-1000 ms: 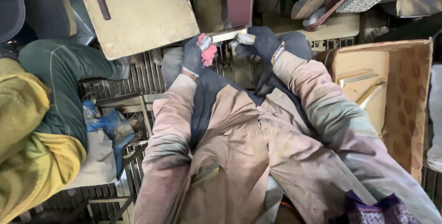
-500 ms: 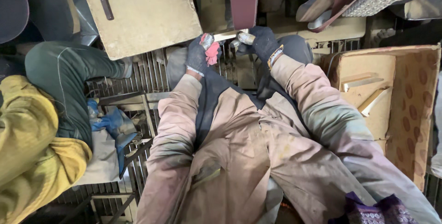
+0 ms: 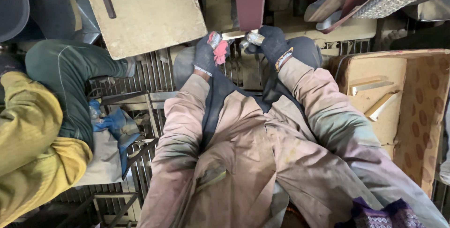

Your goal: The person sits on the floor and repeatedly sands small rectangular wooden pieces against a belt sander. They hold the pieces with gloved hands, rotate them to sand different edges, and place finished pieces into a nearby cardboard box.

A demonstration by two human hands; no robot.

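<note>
Under the belt, both gloved hands, left hand (image 3: 209, 53) and right hand (image 3: 271, 43), grip a metal bar (image 3: 234, 35).

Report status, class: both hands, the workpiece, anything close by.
Left gloved hand and right gloved hand each grip an end of the thin metal strip. Strip sits at the dark red sanding belt. Cardboard box to the right.

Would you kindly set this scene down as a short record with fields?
Left hand: gloved left hand grips one end of a metal strip, red cloth at the palm
Right hand: gloved right hand grips the other end
Above: dark red sanding belt
Right: cardboard box
Left: person in yellow sleeve
</note>
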